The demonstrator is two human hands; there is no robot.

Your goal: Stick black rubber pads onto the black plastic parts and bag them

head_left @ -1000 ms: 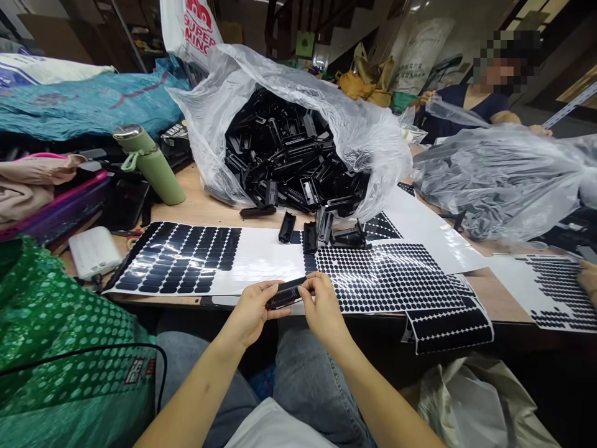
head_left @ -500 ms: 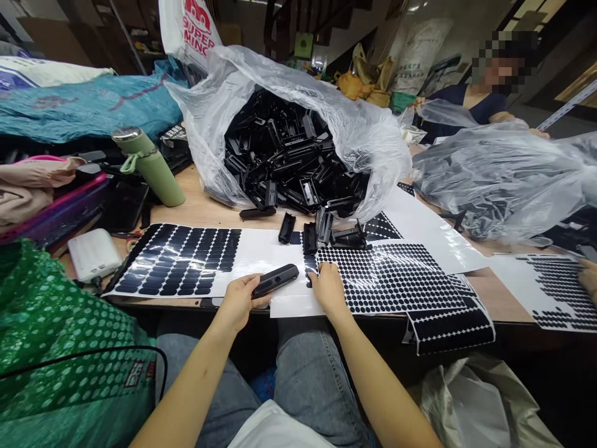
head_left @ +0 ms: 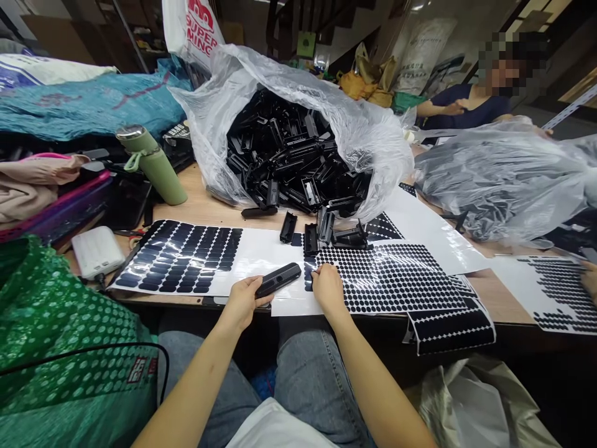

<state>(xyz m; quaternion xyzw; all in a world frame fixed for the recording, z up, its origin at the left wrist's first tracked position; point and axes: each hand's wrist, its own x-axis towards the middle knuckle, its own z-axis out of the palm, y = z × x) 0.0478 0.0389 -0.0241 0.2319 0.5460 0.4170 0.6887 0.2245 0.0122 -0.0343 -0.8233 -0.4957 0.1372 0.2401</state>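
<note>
My left hand (head_left: 241, 303) grips one end of a long black plastic casing (head_left: 278, 280) with a carbon-like texture and a small oval recess. The casing is held over a white backing sheet, its far end pointing right. My right hand (head_left: 328, 290) rests at the left edge of a sheet of round black stickers (head_left: 396, 274). Its fingers are closed beside a column of oblong black stickers (head_left: 308, 264); whatever lies between the fingertips is hidden. Just beyond it stand several loose black plastic parts (head_left: 311, 238). To the left lies a sheet of oblong black stickers (head_left: 186, 255).
A clear plastic bag (head_left: 392, 143) full of black parts lies open at the back. Around it are a green flask (head_left: 161, 174), a white power bank (head_left: 97, 252) and a grey plastic bag (head_left: 504, 174). A person (head_left: 466, 109) sits far right; another hand (head_left: 590, 280) touches a sticker sheet.
My right thumb and fingers have drawn together at the oblong stickers. My left hand still holds the casing in almost the same place. The person at the back has raised a hand.
</note>
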